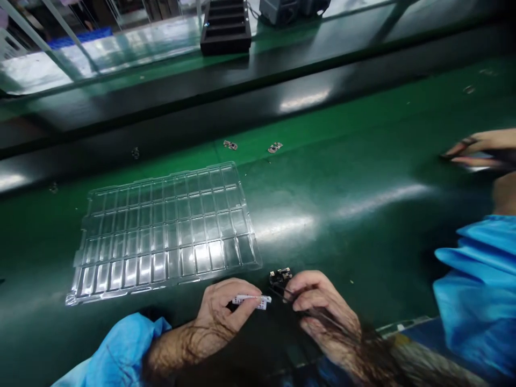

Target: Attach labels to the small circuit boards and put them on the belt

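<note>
My left hand [228, 306] pinches a small white strip [252, 301] marked with rows of tiny dark dots between thumb and fingers. Just to the right, my right hand [324, 312] is closed around thin dark tweezers [278, 294], their tips pointing left toward the strip. A small black electronic part [281, 276] with metal bits is just beyond the tweezers, near my right fingertips. I cannot tell whether it is gripped or lies on the green bench. A clear plastic tray [173, 217] with rows of narrow compartments lies beyond my left hand.
Small circuit boards [230, 145] lie scattered along a green strip [342, 115] behind the tray. Farther back are a black slotted rack [226, 27] and dark grey equipment [282, 11]. At right, another person's hand [484, 148] and blue sleeve [479, 290] reach over the bench.
</note>
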The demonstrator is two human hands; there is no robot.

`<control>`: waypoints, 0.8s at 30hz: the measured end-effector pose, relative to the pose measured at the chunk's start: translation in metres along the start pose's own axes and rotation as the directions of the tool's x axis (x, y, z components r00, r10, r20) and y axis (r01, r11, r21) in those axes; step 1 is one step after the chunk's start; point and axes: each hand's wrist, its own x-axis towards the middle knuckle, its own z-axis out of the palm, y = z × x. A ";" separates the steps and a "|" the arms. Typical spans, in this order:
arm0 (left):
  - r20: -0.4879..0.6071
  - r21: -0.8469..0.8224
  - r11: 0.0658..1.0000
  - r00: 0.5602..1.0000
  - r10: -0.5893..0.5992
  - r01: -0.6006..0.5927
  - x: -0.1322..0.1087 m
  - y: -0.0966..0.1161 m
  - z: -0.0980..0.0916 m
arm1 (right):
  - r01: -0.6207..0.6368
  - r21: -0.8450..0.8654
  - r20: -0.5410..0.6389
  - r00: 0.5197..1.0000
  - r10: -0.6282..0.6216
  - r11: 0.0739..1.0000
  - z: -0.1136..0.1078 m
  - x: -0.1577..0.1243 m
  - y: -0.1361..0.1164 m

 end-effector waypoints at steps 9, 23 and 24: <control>0.051 -0.048 0.997 0.997 0.058 -0.055 0.007 0.007 -0.002 | 0.007 0.104 0.059 0.998 -0.014 0.995 0.003 -0.002 -0.001; 0.045 -0.019 0.998 0.997 0.069 -0.068 0.007 0.009 -0.001 | -0.038 0.113 0.032 0.999 0.034 0.993 0.007 -0.004 -0.003; 0.045 -0.020 0.998 0.997 0.068 -0.068 0.007 0.009 -0.002 | -0.065 0.105 0.004 0.998 0.065 0.992 0.009 -0.007 -0.003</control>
